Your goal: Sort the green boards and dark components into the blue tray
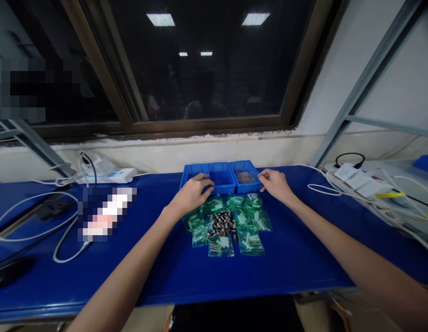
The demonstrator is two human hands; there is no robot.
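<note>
My left hand [195, 192] hangs over the front of the left blue bin [190, 173], its fingers bent and apart, with nothing visible between them. At the right blue bin [247, 187], my right hand [275, 183] has its thumb and fingers closed on the right rim. Small clear bags of metal parts [244, 176] lie inside that bin. In front of the bins, several green-tinted bags [221, 246] with white plugs and screws surround a loose pile of small brown-and-silver metal pieces [222, 223].
The blue tabletop [286, 267] runs up to a wall below a dark window. A power strip [112, 175] and white cables [67, 196] are at left, with a black mouse [9, 272] near the edge. More adapters [362, 182] and cables crowd the right side.
</note>
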